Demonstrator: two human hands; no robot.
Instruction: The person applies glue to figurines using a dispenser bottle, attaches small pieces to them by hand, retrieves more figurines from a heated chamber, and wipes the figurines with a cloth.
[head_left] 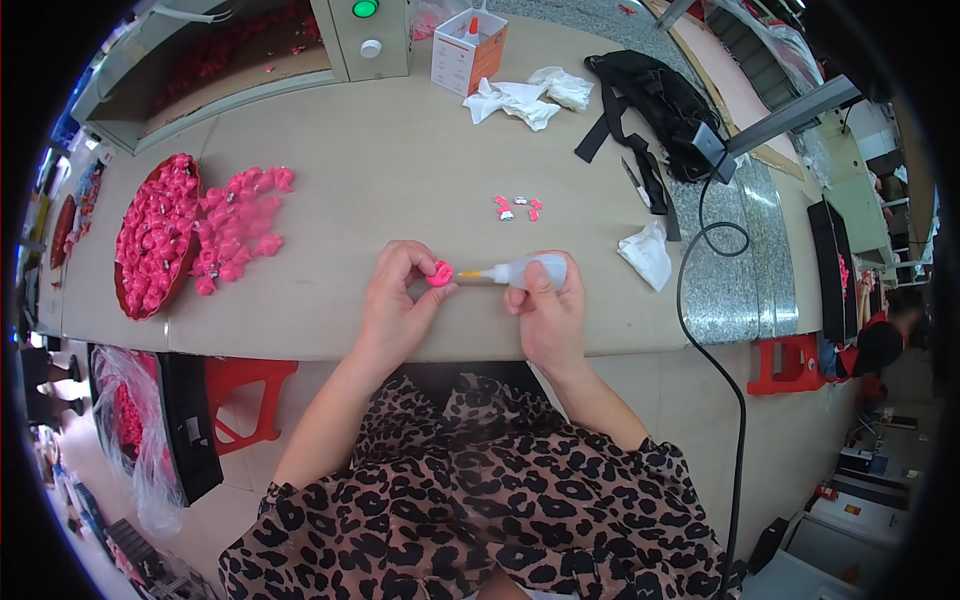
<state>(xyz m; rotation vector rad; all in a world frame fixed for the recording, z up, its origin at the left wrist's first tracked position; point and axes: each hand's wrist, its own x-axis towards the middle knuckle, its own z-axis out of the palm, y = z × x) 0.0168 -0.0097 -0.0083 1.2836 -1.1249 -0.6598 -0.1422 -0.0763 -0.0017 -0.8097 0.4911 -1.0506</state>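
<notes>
My left hand (pixel 402 295) pinches a small pink plastic piece (pixel 439 274) between thumb and fingers, just above the table near its front edge. Wrapped round a translucent squeeze bottle (pixel 525 271), my right hand (pixel 552 310) holds it on its side. The bottle's yellow nozzle tip (pixel 469 274) points left at the pink piece, with a slight gap between them. Several small pink and silver parts (pixel 518 208) lie on the table beyond my right hand. To the left, a red tray (pixel 124 292) is heaped with pink pieces (pixel 160 235), and more pink pieces (pixel 240 220) spread beside it.
At the back stand a metal box with a green light (pixel 366 8) and a white carton (pixel 455 60). Crumpled tissues (pixel 515 103), a black strapped bag (pixel 650 95), a knife (pixel 635 182) and another tissue (pixel 646 255) lie rightward. A black cable (pixel 685 310) hangs over the right side.
</notes>
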